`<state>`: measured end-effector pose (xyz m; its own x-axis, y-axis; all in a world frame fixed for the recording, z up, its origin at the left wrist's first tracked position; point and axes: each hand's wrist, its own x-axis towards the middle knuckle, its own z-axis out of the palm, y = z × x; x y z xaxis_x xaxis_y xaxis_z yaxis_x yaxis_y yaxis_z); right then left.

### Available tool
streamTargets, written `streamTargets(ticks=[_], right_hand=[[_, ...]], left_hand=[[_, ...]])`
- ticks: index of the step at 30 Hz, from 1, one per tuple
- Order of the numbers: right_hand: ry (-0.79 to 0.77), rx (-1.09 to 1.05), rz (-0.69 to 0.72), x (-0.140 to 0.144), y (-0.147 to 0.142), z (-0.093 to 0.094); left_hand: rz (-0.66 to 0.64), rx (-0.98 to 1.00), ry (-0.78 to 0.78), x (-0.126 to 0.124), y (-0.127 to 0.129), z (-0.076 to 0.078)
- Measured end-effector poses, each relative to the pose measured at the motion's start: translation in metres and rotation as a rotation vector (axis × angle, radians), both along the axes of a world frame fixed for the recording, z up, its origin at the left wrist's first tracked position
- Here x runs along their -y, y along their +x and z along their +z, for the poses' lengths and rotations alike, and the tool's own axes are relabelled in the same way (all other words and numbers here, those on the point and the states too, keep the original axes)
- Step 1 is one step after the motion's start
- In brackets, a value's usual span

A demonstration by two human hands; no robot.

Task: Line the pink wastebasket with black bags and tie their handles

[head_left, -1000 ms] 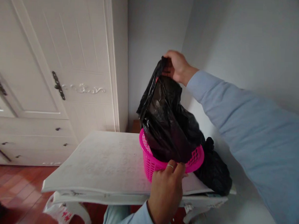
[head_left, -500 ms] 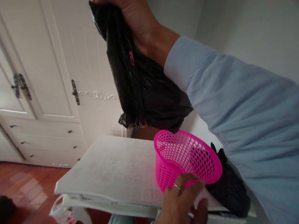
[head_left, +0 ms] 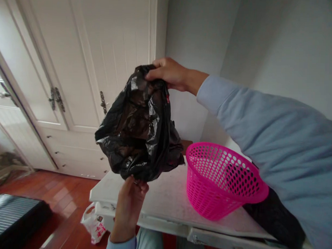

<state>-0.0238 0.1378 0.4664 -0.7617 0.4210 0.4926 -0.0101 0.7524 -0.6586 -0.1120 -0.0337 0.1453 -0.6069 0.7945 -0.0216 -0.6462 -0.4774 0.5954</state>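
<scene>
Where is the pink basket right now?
The pink perforated plastic basket stands on the white table, right of centre in the head view, beside the crumpled black plastic bag held up in both hands.

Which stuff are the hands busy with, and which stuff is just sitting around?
In use:
- black plastic bag, top held by the right hand, bottom by the left hand
- pink basket, beside it

Lying about:
- white table
- second black bag
- white printed bag on the floor
- wardrobe

home, bedroom | white wardrobe (head_left: 83,63) | wooden floor (head_left: 62,193) | white table (head_left: 169,197)
</scene>
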Motion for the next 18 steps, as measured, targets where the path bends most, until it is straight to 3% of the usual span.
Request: streamTargets(ticks=[2,5,7,9,12,16,18], right_hand=[[0.108,-0.003,-0.146,-0.007,0.005,-0.002],[0.362,-0.215,-0.32,-0.011,0.009,0.001],[0.493,-0.318,-0.367,-0.005,0.01,-0.003],[0.573,-0.283,-0.331,0.007,0.011,-0.02],[0.638,-0.029,-0.215,0.031,0.01,-0.072],[0.617,0.435,-0.001,0.052,0.004,-0.163],[0.591,0.644,0.08,0.056,-0.002,-0.2]], left_hand=[[0.051,-0.024,-0.048,-0.017,-0.005,0.003],[0.154,-0.139,-0.097,-0.052,-0.017,0.008],[0.155,-0.142,-0.153,-0.072,-0.03,0.008],[0.128,-0.109,-0.214,-0.083,-0.044,0.001],[0.099,-0.043,-0.301,-0.077,-0.057,-0.018],[0.059,0.044,-0.366,-0.039,-0.054,-0.051],[0.074,0.075,-0.398,-0.018,-0.048,-0.067]])
